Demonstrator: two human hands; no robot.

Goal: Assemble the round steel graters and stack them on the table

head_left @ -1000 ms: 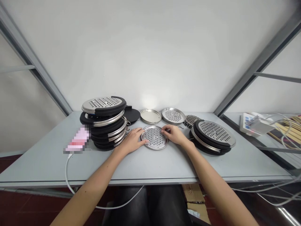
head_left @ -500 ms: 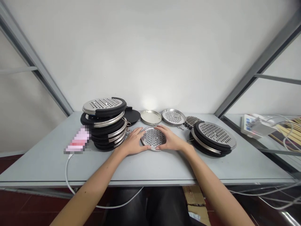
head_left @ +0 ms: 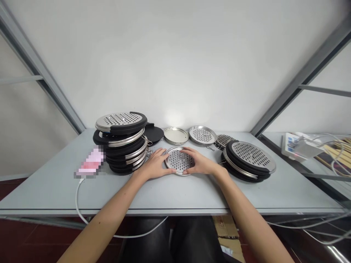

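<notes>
Perforated metal disc (head_left: 179,160) flat on counter (head_left: 175,193), between both hands. Left hand (head_left: 157,166) and right hand (head_left: 201,163): fingers spread, curved around its rim; grip pressure hard to tell.

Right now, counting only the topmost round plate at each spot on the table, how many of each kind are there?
Plates with holes: 5 (left pile's top, front-centre plate, back plate, small back plate, right pile's top)
Plain silver plate: 1
Plain black plate: 1
Total: 7
</notes>
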